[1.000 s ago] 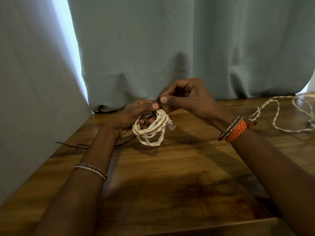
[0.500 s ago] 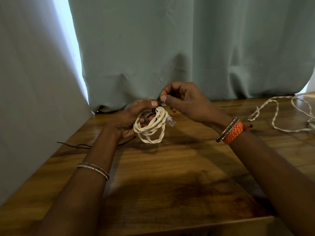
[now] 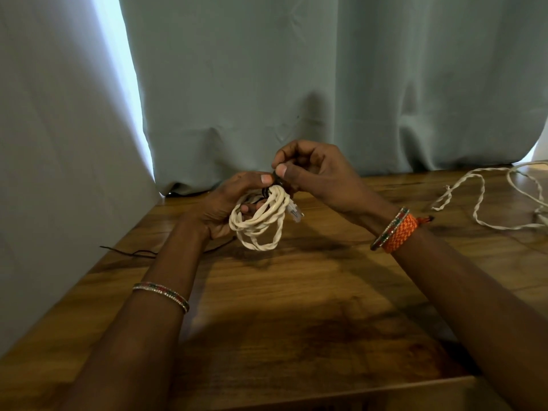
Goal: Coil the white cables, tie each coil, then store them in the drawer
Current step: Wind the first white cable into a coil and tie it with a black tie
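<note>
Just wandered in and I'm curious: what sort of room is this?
Probably a room in a home. A wooden table stands against pale curtains with daylight behind, and loose white cable lies on it.

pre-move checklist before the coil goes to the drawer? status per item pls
1. Twisted white cable coil held: ok, left hand grips it, loops bunched above the brown wooden table.
2. Thin black tie around coil top: ok, right hand pinches it.
3. Knot finished: cannot tell, fingers hide it.
4. Clear plastic connector tucked in: not ok, it sticks out on the right.
5. Second loose white cable coiled: not ok, it sprawls uncoiled at far right.
6. Drawer open: cannot tell, not seen.
</note>
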{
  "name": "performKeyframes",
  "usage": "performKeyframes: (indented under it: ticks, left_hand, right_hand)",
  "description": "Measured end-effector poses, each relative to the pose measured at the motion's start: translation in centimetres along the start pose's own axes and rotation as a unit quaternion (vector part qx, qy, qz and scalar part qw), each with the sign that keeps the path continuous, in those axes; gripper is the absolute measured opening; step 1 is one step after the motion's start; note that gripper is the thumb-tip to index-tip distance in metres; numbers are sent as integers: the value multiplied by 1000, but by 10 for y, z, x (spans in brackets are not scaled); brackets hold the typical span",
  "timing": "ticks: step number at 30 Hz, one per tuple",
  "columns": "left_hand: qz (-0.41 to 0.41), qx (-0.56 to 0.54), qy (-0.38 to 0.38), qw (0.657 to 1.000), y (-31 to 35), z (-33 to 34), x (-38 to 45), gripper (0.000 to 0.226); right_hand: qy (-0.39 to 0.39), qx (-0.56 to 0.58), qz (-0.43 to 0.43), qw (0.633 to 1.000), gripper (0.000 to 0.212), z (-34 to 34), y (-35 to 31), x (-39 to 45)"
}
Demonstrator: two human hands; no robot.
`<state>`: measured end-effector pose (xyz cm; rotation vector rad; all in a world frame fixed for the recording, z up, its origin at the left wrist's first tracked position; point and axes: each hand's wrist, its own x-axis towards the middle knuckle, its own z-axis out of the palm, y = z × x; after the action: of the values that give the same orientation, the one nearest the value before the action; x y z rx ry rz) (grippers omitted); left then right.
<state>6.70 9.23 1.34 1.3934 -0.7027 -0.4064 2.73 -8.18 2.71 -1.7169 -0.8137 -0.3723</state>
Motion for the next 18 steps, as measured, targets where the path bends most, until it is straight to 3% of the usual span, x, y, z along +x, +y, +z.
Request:
performKeyframes:
  ticks: [5,12,18]
  left_hand:
    - [-3,46,9,999,2,1,-3,28]
    - [-22,88,-8,996,1,2,-4,18]
    - [-7,67,-3,998,-1,3,-2,23]
  right_hand:
    - [-24,-50,-1,998,10,-11,-1,-1]
    - [-66,-102,7,993,8,-21,-6,-1]
    - [-21,-62,0,998,7,-17,-1,-5]
